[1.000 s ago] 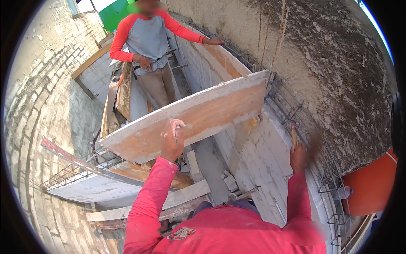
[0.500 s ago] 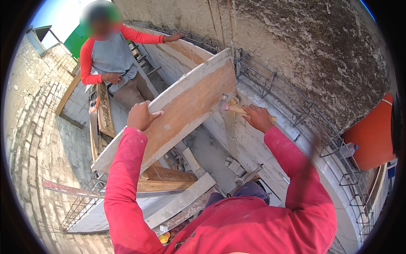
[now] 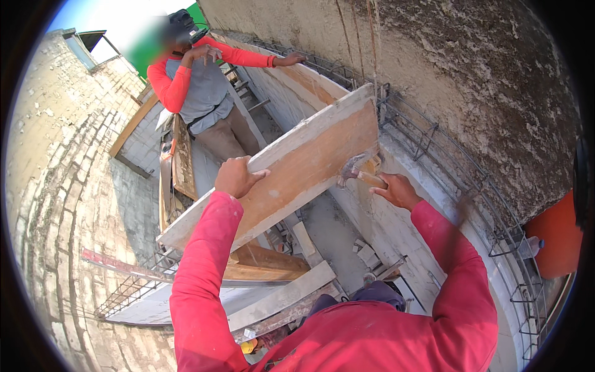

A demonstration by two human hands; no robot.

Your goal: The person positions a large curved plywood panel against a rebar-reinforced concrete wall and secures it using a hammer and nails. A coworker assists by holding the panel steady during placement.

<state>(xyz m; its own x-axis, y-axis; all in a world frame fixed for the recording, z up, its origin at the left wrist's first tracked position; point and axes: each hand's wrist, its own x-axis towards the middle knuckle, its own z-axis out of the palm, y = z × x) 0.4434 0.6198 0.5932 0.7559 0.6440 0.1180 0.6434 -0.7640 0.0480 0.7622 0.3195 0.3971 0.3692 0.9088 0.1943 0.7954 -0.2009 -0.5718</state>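
Observation:
A wide wooden board (image 3: 310, 158), orange-brown on its face with whitish, mortar-stained edges, stands on its long edge and slants across the middle. My left hand (image 3: 238, 178) is closed over its upper edge, thumb along the near face. In my right hand (image 3: 400, 191) is a hammer (image 3: 370, 178), gripped by its pale wooden handle. The hammer's metal head is against or just in front of the board's lower right end, beside a small piece of wood; whether they touch I cannot tell.
A co-worker (image 3: 211, 93) in a grey and red shirt stands beyond the board, one hand on a far board (image 3: 310, 80). Steel rebar cages (image 3: 465, 162) run along the block wall at right. Planks (image 3: 282, 294) and rubble lie below; an orange container (image 3: 555, 239) stands at right.
The whole view has shifted, carrying the board and both hands rightward in the picture. The co-worker's lower hand has risen from the waist to near the face. My grips stay the same.

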